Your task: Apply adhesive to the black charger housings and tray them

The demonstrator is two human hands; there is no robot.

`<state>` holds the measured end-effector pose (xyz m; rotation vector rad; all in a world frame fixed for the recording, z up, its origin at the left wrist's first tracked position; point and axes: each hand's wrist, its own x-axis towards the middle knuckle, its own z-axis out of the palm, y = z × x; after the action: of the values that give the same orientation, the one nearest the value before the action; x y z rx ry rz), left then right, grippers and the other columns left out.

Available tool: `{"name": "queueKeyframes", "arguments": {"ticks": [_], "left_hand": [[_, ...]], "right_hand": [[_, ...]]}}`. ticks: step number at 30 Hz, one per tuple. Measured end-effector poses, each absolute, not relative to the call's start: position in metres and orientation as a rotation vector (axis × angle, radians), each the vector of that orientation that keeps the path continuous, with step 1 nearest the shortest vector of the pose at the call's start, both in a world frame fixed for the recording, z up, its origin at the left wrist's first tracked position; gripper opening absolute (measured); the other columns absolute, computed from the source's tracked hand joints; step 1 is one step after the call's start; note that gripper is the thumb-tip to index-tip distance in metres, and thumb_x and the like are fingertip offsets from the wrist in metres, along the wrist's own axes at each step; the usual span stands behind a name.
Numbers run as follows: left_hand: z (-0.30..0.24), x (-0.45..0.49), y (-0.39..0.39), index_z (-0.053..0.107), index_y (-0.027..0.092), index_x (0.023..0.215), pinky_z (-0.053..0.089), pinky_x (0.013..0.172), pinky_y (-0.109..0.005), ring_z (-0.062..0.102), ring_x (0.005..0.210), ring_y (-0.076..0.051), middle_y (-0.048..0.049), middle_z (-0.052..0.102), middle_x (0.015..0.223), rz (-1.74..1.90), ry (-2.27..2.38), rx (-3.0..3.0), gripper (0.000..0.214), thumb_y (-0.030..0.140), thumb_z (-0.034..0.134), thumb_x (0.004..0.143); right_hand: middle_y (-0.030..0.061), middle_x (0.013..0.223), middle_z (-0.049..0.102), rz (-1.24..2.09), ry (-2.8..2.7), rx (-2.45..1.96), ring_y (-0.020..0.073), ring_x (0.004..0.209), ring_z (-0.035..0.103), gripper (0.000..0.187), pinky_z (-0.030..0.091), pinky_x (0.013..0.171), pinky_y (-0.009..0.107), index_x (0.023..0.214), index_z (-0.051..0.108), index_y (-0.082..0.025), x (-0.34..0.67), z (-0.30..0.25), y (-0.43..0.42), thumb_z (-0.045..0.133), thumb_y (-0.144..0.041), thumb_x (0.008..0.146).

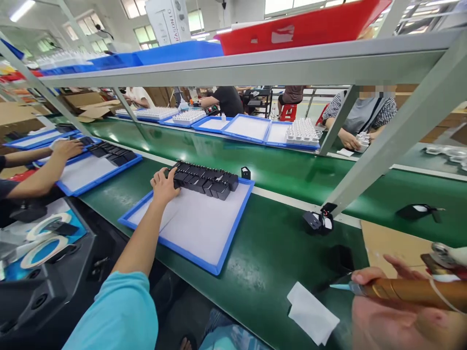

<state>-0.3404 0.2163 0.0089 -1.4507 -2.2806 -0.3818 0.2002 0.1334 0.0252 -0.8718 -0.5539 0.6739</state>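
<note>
My left hand (165, 183) reaches out to the blue tray (222, 253) and rests against the left end of a row of several small black boxes (206, 180) at the tray's far edge; its fingers curl on the nearest box. My right hand (386, 301) is low at the right, close to the camera, and grips a gold-brown pen-like tool (408, 290) with a thin pale-blue tip pointing left. A white paper slip (313, 313) lies on the green belt just left of that tool.
A single black box (245, 172) stands beyond the tray; an open black case (318, 221) lies by the grey frame post (383, 136). A co-worker's hands (67, 147) work at another blue tray on the left. Tape rolls (44, 243) lie lower left. Other people sit across the belt.
</note>
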Motion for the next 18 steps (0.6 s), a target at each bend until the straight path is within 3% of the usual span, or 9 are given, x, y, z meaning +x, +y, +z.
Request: {"name": "queueKeyframes", "arguments": {"ticks": [5,8,10,13,18], "left_hand": [[0.04,-0.278,0.275,0.034,0.019,0.144,0.032,0.11,-0.042,0.039,0.132,-0.029,-0.0126,0.044,0.142,-0.685,-2.098,-1.927,0.062,0.041,0.048,0.088],[0.057,-0.221,0.334,0.032,0.025,0.146,0.034,0.11,-0.038,0.038,0.135,-0.028,-0.0066,0.036,0.152,-0.359,-2.302,-2.234,0.07,0.061,0.045,0.087],[0.059,-0.186,0.371,0.045,0.025,0.14,0.04,0.104,-0.037,0.048,0.128,-0.03,-0.008,0.047,0.145,-0.219,-2.405,-2.281,0.067,0.065,0.045,0.086],[0.059,-0.151,0.404,0.06,0.018,0.122,0.048,0.095,-0.04,0.06,0.113,-0.029,-0.0132,0.063,0.123,-0.068,-2.513,-2.274,0.055,0.06,0.048,0.09],[0.064,-0.13,0.408,0.06,0.015,0.113,0.053,0.086,-0.041,0.063,0.095,-0.019,-0.0085,0.064,0.11,-0.064,-2.488,-2.278,0.034,0.042,0.054,0.094]], "right_hand": [[-0.0001,0.098,0.062,0.721,-0.652,-0.833,0.021,0.046,0.051,0.05,0.038,0.05,0.044,0.104,0.062,-0.044,0.205,0.017,0.13,0.064,-0.068,0.06],[0.0,0.101,0.061,0.711,-0.647,-0.82,0.0192,0.047,0.053,0.045,0.038,0.052,0.042,0.101,0.062,-0.039,0.202,0.016,0.127,0.06,-0.066,0.066],[0.0007,0.103,0.061,0.715,-0.651,-0.815,0.0179,0.048,0.054,0.043,0.039,0.052,0.04,0.102,0.061,-0.036,0.199,0.017,0.126,0.06,-0.062,0.068],[0.0013,0.104,0.062,0.715,-0.666,-0.779,0.0169,0.048,0.055,0.043,0.039,0.05,0.037,0.106,0.059,-0.034,0.194,0.019,0.125,0.06,-0.057,0.07],[0.0015,0.103,0.063,0.751,-0.713,-0.745,0.0146,0.046,0.056,0.038,0.04,0.048,0.034,0.106,0.058,-0.035,0.189,0.019,0.125,0.055,-0.056,0.075]]}}
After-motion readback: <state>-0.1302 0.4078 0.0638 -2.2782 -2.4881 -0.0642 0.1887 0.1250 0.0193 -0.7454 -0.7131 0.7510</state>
